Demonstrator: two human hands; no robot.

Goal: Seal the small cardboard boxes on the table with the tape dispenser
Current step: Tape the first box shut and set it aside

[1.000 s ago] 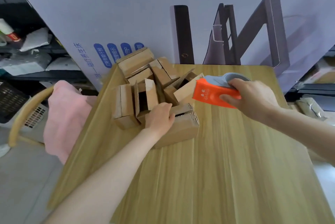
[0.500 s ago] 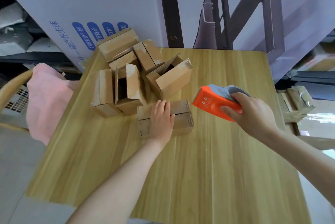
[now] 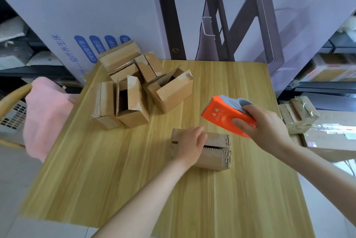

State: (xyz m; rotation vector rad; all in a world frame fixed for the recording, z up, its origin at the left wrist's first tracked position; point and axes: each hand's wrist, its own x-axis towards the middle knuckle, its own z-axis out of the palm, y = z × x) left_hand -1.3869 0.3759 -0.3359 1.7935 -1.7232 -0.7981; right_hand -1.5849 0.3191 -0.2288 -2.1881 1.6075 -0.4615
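Observation:
One small cardboard box (image 3: 215,151) lies apart from the others in the middle of the wooden table (image 3: 115,180), its two top flaps folded down with a seam between them. My left hand (image 3: 189,145) lies flat on the left part of its top, pressing the flaps. My right hand (image 3: 264,129) grips an orange and grey tape dispenser (image 3: 221,116), held in the air just above and right of that box, toothed edge pointing left. Several more small boxes (image 3: 134,87) are piled at the table's far left, some with open flaps.
A large white printed carton (image 3: 134,6) stands against the table's far edge. A chair with a pink cloth (image 3: 42,110) is left of the table. Taped packages (image 3: 296,114) and shelves sit to the right.
My left hand slid one box out of the pile toward me and now presses its top. My right hand brought the tape dispenser closer and lower, next to that box.

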